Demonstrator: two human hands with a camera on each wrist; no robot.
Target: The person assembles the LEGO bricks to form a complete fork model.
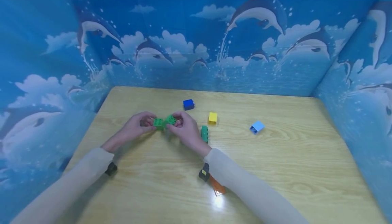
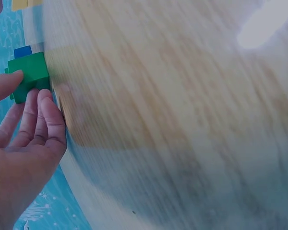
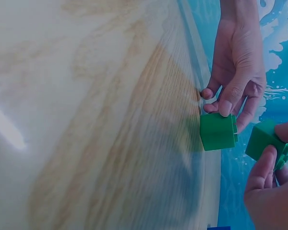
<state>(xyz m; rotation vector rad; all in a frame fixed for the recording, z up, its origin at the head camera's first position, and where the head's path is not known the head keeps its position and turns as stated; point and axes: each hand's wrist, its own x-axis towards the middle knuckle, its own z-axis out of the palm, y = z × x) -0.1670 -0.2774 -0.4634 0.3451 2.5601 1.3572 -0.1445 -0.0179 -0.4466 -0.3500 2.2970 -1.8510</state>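
Pinching green blocks (image 1: 158,124), left hand (image 1: 138,125) and right hand (image 1: 187,128) work at a wooden table (image 1: 291,162) before dolphin-printed walls (image 1: 180,23).

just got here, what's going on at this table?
A person's left hand pinches one green toy brick; the right hand pinches a second green brick. The two are close but not joined. On the table lie a dark blue brick, a yellow brick, a light blue brick, a third green brick and an orange piece.

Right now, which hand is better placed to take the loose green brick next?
Probably the right hand: the loose green brick lies close to it, farther from the left hand. Both hold green blocks, though.
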